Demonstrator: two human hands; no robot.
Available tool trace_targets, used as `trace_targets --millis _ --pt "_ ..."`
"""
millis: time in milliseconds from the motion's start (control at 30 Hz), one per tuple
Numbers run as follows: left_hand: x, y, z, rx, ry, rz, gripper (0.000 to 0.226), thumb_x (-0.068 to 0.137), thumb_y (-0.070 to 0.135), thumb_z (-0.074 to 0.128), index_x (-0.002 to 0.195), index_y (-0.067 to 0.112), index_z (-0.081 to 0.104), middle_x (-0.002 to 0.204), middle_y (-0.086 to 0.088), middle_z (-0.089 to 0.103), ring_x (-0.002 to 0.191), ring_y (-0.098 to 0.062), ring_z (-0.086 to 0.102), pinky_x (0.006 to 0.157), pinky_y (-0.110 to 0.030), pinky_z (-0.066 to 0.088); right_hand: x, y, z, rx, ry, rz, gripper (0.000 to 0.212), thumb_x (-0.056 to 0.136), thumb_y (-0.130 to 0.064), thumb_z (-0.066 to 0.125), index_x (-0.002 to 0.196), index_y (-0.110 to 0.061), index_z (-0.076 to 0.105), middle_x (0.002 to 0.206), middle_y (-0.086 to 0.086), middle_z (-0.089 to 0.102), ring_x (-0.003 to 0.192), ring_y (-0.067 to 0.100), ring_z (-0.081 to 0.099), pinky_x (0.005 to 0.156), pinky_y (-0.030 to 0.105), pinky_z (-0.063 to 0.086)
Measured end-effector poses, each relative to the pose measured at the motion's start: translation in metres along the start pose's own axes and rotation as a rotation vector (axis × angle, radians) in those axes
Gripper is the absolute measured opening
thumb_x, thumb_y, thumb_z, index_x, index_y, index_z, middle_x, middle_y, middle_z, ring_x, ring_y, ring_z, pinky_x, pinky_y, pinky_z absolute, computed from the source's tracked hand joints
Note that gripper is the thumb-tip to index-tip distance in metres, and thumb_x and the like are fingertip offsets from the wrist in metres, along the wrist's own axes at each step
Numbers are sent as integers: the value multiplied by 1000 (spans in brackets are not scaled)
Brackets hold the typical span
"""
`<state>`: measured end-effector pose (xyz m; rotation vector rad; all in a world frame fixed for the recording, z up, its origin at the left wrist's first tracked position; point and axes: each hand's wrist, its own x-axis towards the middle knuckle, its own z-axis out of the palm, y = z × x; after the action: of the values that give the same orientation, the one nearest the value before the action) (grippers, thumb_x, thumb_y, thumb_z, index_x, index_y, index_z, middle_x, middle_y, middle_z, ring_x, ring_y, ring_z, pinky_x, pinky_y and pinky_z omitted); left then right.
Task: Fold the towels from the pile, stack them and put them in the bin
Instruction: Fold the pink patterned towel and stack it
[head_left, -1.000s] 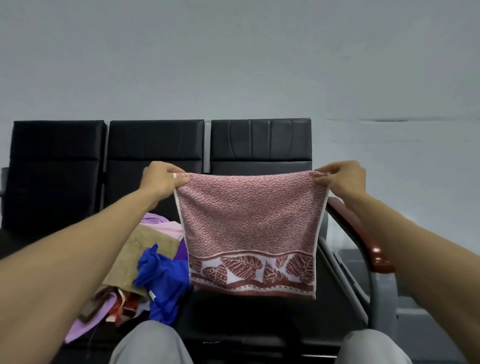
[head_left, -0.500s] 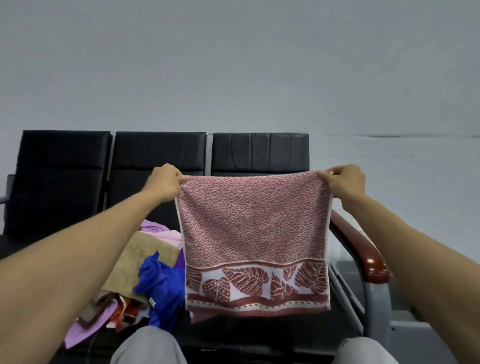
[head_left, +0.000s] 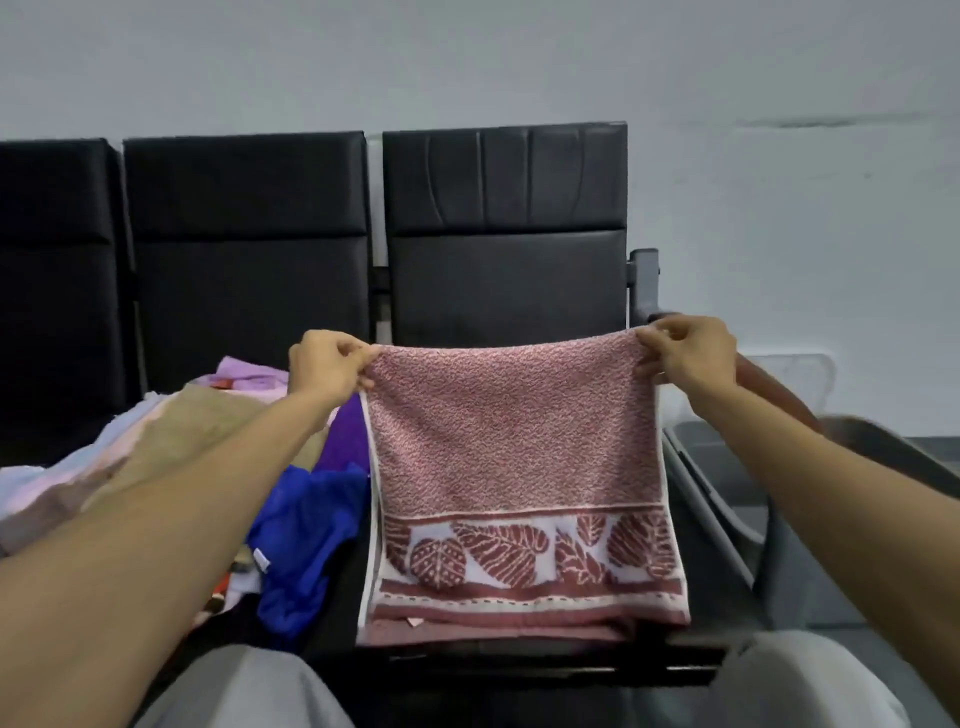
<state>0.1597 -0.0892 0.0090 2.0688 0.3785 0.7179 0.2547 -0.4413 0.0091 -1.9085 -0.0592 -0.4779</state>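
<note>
A pink-red towel (head_left: 514, 441) with a leaf border hangs doubled over in front of me. My left hand (head_left: 327, 366) pinches its top left corner and my right hand (head_left: 688, 353) pinches its top right corner. The towel's lower edge touches the black seat (head_left: 519, 654) of the right-hand chair. A pile of towels (head_left: 208, 431) in tan, lilac, purple and blue lies on the middle seat to the left. A clear plastic bin (head_left: 789, 379) shows partly at the right, behind my right forearm.
A row of three black chairs (head_left: 244, 249) stands against a pale wall. A dark red armrest (head_left: 769, 384) on a grey metal frame (head_left: 727, 509) runs along the right side of the seat. My grey-trousered knees (head_left: 249, 691) are at the bottom.
Both hands have lowered the towel toward the right-hand seat; its bottom edge, which hung free, now rests on the seat. The view has tilted down.
</note>
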Motion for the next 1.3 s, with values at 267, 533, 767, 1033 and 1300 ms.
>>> trace_targets --millis 267,533,767,1033,1300 --pt "-34 -86 59 71 -147 87 12 91 23 65 79 19 67 71 3 67 63 1 60 69 -23 50 -28 99 34 34 -167 139 17 88 -26 70 73 -17 70 76 10 72 67 22 70 75 41 59" --pt "-78 -121 54 245 -209 241 13 91 16 64 89 4 70 88 -6 64 84 -19 57 76 -28 39 -56 128 20 -111 -225 296 15 83 -22 74 78 -9 73 65 6 70 61 16 66 62 28 55" --pt "-85 -122 39 312 -310 381 6 85 6 68 79 6 67 79 -4 63 75 -22 57 72 -31 39 -65 120 -4 -197 -634 454 9 82 8 67 86 0 65 71 11 62 58 15 62 47 20 52" --pt "-87 -142 44 564 -675 192 29 92 27 60 70 8 62 66 0 61 64 -13 53 66 -28 42 -72 139 3 -582 -787 492 33 82 -19 77 57 -6 59 51 7 56 47 15 50 51 23 45" --pt "-77 -151 56 621 -649 -90 25 80 27 75 90 17 54 73 -2 65 65 -15 60 59 -26 42 -78 135 16 -680 -705 508 38 77 -31 81 72 -5 53 60 8 48 48 18 41 46 22 34"
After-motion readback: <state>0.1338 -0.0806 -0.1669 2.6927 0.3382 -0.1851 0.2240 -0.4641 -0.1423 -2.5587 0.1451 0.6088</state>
